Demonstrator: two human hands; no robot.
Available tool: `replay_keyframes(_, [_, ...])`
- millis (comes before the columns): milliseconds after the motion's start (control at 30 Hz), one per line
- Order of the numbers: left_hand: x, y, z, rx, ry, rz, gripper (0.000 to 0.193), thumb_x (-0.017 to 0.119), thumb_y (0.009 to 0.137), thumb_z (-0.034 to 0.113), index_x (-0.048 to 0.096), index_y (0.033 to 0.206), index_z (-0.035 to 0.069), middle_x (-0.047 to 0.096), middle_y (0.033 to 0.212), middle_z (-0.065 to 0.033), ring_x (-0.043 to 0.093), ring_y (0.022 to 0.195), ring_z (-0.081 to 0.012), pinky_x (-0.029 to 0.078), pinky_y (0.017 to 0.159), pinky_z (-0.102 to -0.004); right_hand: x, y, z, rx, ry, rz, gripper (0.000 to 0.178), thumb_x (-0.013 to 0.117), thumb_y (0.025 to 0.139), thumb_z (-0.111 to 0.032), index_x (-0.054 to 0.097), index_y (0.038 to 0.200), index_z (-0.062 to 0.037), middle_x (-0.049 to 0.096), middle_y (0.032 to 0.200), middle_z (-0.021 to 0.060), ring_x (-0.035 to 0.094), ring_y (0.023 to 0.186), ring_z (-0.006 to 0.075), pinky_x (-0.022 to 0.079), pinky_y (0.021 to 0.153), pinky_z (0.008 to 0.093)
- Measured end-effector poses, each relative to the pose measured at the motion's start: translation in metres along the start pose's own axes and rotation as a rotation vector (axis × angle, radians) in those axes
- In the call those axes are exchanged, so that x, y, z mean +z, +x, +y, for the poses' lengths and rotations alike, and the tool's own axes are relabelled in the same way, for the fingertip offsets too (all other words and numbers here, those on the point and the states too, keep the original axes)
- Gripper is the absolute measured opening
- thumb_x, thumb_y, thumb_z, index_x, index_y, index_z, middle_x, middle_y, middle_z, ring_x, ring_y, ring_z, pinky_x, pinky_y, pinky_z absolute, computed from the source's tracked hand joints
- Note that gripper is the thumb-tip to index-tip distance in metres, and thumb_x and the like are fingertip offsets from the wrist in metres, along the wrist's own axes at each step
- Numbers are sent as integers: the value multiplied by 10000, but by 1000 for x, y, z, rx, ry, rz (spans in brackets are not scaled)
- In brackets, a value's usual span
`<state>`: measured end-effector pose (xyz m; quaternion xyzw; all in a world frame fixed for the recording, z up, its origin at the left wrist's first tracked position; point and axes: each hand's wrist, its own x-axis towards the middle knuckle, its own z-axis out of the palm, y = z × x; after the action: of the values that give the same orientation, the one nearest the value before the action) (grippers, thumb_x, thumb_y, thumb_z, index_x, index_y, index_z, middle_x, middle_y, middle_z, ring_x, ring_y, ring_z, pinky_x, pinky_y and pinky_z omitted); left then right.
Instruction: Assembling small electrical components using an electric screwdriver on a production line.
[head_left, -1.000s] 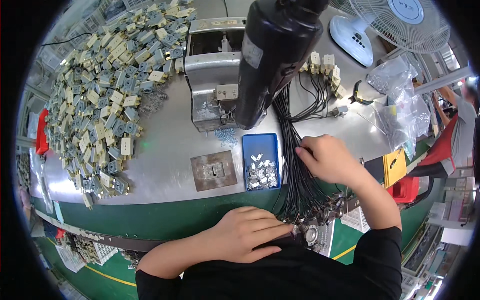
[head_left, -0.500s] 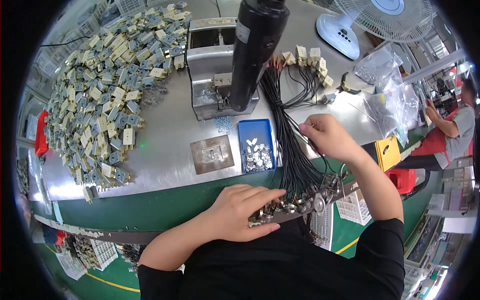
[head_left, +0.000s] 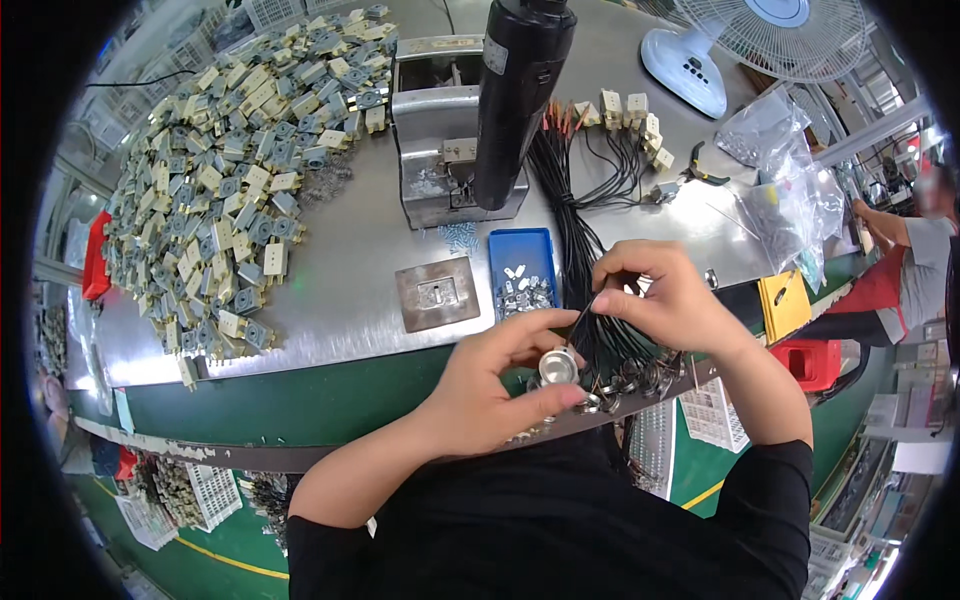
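Note:
Near the table's front edge my left hand (head_left: 485, 385) is closed around a small round silver metal cup (head_left: 558, 368), its hollow side facing up. Just beyond it, the fingertips of my right hand (head_left: 665, 300) pinch a thin black wire that seems to run down to the cup. Beneath both hands lies a bundle of black wires (head_left: 570, 225). Several more round metal parts (head_left: 650, 377) gather at the bundle's near end, along the edge. My fingers partly hide the wire and the cup's rim.
Left of the wires are a blue tray (head_left: 520, 240) of small metal pieces and a metal plate (head_left: 437, 294). A press (head_left: 425, 150) with a black cylinder (head_left: 520, 110) stands behind. Cream-and-grey blocks (head_left: 230, 190) heap at left; pliers (head_left: 705, 168) and a fan (head_left: 690, 70) at right.
My left hand has lifted a round metal cup from the parts at the edge. The right hand has come down and left, close to it, pinching the wire.

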<state>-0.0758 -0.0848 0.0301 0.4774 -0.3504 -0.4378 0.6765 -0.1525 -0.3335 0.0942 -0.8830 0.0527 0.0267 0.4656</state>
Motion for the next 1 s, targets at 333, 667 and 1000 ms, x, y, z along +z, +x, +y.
replay_keyframes(333, [-41, -16, -5, 177, 244, 337, 332, 775, 944, 184, 673, 1199, -3, 768, 1083, -121, 742, 1009, -219, 574, 917, -362, -28, 18, 20, -425, -170, 10, 282, 828, 878, -259, 703, 841, -9, 611, 892, 90, 613, 819, 224, 473, 715, 349])
replay_keyframes(667, [-6, -20, 1, 366, 1066, -175, 509, 844, 847, 399, 731, 1246, 103, 611, 1479, -113, 577, 1376, -327, 480, 1109, -468, -25, 45, 9, -338, 153, 174, 106, 624, 1038, -80, 666, 1095, -1, 671, 947, 60, 612, 767, 127, 507, 716, 277])
replay_keyframes(1000, [-61, -8, 24, 68, 9, 235, 422, 793, 924, 80, 605, 1291, -13, 700, 1129, -173, 723, 937, -228, 598, 865, -365, 32, 72, -22, -618, -89, -18, 102, 735, 926, -61, 695, 1002, -6, 690, 813, 124, 675, 689, 307, 515, 620, 386])
